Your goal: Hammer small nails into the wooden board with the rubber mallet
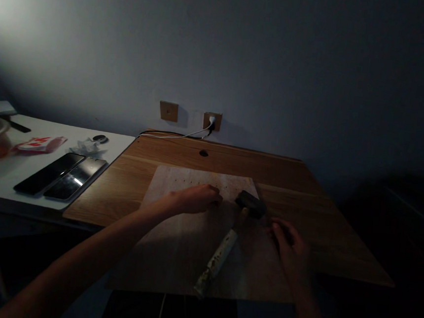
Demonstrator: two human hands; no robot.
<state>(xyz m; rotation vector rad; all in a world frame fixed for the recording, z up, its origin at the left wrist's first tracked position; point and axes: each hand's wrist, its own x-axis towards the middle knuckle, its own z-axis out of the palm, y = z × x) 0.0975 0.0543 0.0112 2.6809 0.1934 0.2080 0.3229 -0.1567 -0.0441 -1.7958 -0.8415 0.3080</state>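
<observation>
1. Cannot tell any hold in left hand [204,198], half-curled over board [181,258].
2. Nor in shadowed right hand [291,245], loosely bent at board's edge.
3. On board, between them, hammer [228,239].
4. Beneath, wooden surface [322,213]; behind, dim wall [280,61].

Dim scene, light from upper left across the wall [221,56], right side near black, glare on a phone [74,179]

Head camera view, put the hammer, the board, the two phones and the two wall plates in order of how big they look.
Largest to smallest:
1. Board
2. Hammer
3. Left phone and right phone: too alike to rank
4. Left wall plate and right wall plate: about equal
</observation>
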